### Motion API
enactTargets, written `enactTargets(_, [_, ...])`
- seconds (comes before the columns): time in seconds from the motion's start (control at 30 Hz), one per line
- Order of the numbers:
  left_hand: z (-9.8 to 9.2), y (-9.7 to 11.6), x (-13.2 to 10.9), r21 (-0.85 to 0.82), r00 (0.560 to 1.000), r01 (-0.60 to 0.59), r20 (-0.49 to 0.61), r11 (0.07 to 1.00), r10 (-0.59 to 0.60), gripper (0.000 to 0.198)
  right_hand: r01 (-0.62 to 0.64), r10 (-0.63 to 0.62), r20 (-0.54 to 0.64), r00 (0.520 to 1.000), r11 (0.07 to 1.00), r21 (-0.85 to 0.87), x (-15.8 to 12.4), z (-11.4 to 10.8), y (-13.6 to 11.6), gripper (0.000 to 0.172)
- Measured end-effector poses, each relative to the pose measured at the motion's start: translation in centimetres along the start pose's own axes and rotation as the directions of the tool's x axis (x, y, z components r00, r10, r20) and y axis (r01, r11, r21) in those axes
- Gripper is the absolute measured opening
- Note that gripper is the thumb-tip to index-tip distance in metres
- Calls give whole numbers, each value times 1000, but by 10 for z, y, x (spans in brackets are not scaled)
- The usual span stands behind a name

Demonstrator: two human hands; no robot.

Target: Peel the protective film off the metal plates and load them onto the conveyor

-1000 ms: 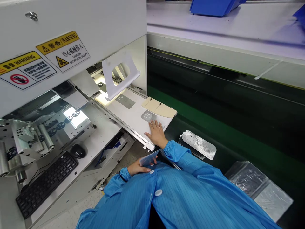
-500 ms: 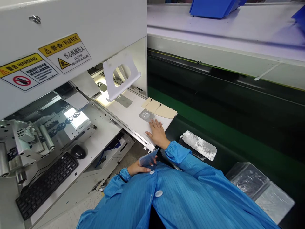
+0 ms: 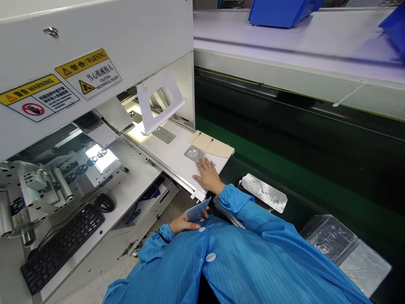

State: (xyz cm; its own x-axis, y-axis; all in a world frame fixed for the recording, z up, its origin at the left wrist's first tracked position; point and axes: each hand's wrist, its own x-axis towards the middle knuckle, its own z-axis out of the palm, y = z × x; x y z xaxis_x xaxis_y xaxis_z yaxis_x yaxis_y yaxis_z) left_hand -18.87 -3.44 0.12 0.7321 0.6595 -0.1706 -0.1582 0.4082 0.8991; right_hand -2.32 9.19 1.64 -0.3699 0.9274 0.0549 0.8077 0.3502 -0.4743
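Close to the blue smock, my left hand [image 3: 184, 223] is closed around a thin bluish rectangular panel [image 3: 198, 210], held tilted by its lower edge. My right hand [image 3: 209, 175] lies flat with fingers stretched out on the white machine bed [image 3: 177, 156]. Its fingertips reach the near end of a grey phone back panel [image 3: 193, 153] with a round cluster of camera holes, and partly cover it. Another grey panel [image 3: 165, 135] rests further in on the bed, near the lit area. A beige plate [image 3: 211, 144] with two dark screws or pins runs along the bed's right edge.
At the left are a keyboard [image 3: 60, 249], a mouse [image 3: 104, 203] and a roller mechanism. A white bracket [image 3: 162, 105] overhangs the bed. To the right, a dark green belt [image 3: 303, 147] carries a silvery panel [image 3: 264, 193] and plastic-wrapped sheets [image 3: 348, 249]. Blue bins [image 3: 281, 12] stand on the shelf.
The camera view has shifted very slightly. Both hands and the panels keep practically the same positions.
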Motion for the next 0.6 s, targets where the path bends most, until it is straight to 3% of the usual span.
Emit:
enactTargets(0.1, [0,-2,0,-119,999,2,-53,993,-9,69,31,-30,-2,1000,996,88,-10,-31,-7,47])
enactTargets(0.17, [1,-2,2,-238,995,-2,-100,971,-22,68,101,-116,65,991,975,198,-20,-58,-12,42])
enactTargets(0.23, [1,-1,6,-341,991,1,-126,940,-47,67,228,-304,146,941,893,389,-31,-83,-19,39])
enactTargets(0.33, [1,5,13,-394,992,58,-76,917,-96,69,372,-492,105,864,765,526,-43,-108,-29,35])
enactTargets(0.53, [2,20,25,-302,992,129,50,945,-119,66,319,-414,97,905,812,489,-59,-129,-33,26])
enactTargets(0.6, [5,23,28,-291,990,134,78,947,-116,66,393,-457,63,887,821,413,-63,-135,-31,26])
